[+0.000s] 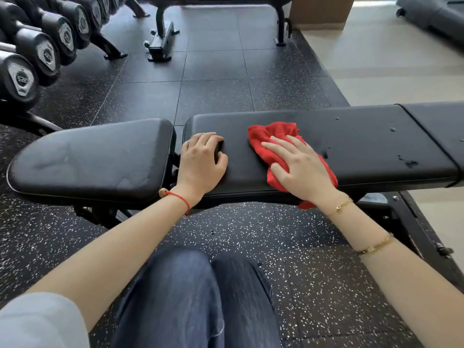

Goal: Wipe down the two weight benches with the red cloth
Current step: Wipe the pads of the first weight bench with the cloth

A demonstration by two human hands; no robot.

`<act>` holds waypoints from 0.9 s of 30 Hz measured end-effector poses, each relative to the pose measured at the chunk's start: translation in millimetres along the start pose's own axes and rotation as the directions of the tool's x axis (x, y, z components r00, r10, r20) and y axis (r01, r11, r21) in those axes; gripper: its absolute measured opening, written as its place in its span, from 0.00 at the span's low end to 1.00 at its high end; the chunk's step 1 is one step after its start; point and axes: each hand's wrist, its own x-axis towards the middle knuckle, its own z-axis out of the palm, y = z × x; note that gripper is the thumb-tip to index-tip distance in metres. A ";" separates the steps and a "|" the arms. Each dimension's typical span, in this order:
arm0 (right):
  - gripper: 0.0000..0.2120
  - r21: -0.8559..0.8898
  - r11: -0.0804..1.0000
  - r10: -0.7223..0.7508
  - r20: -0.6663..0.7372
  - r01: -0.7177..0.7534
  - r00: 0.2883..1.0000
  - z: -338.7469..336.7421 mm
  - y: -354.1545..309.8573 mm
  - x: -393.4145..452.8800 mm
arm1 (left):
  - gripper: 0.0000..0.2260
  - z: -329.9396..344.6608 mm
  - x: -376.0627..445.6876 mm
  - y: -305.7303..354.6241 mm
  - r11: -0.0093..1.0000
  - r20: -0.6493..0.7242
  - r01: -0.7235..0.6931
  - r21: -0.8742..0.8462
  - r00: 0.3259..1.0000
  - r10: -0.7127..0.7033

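Observation:
A black padded weight bench [364,136] runs across the middle of the head view, with a separate seat pad [95,156] at its left end. My right hand [301,169] lies flat on the crumpled red cloth [268,139], pressing it onto the long pad. My left hand [200,164] rests with curled fingers on the left end of the long pad, holding nothing. Small wet spots or scuffs dot the pad to the right of the cloth. A second bench's black frame [163,38] stands at the far top of the view.
A rack of black dumbbells [45,51] lines the upper left. Speckled black rubber flooring [226,79] lies around the bench, and pale flooring [389,59] begins at the upper right. My knees in blue jeans [195,297] sit just below the bench. A cardboard box [321,11] stands at the top.

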 end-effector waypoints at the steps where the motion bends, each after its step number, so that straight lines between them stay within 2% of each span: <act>1: 0.25 -0.011 0.999 0.033 -0.010 -0.033 0.999 -1.3 7.1 -0.2 | 0.15 -0.7 -0.6 0.4 1.000 0.008 -0.003 0.003 1.000 0.003; 7: 0.24 -0.065 0.940 0.331 -0.060 -0.334 0.942 -0.1 24.6 38.6 | 0.15 -1.2 -1.0 0.4 1.000 0.015 -0.007 0.028 1.000 0.006; 9: 0.24 -0.060 0.945 0.321 -0.030 -0.322 0.947 3.6 11.0 44.2 | 0.15 -0.4 -1.0 -0.4 0.999 0.020 -0.015 0.034 1.000 0.015; 13: 0.24 -0.043 0.991 0.130 0.006 -0.129 0.992 6.4 -14.2 16.3 | 0.15 -0.4 0.8 0.8 0.998 0.049 -0.010 0.068 0.999 0.007; 15: 0.25 -0.027 0.993 0.113 -0.010 -0.113 0.994 4.5 -11.3 -0.7 | 0.14 1.4 4.8 6.2 0.995 0.080 0.016 0.102 0.996 -0.024; 18: 0.25 -0.041 0.966 0.255 -0.054 -0.257 0.965 -0.5 12.1 -1.7 | 0.16 5.0 13.6 19.6 0.995 0.103 0.056 0.082 0.993 -0.064; 22: 0.24 -0.072 0.856 0.508 -0.072 -0.512 0.858 -4.8 38.1 36.5 | 0.19 15.0 21.1 35.6 0.999 0.124 -0.037 0.025 0.992 0.034; 24: 0.25 -0.073 0.837 0.537 -0.074 -0.542 0.840 -1.1 40.2 51.0 | 0.19 21.2 18.6 41.2 0.999 0.152 -0.043 0.026 0.988 0.038; 27: 0.25 -0.066 0.850 0.519 -0.074 -0.523 0.852 0.0 41.6 56.8 | 0.19 29.3 12.6 42.8 0.994 0.157 -0.067 0.088 0.986 0.053</act>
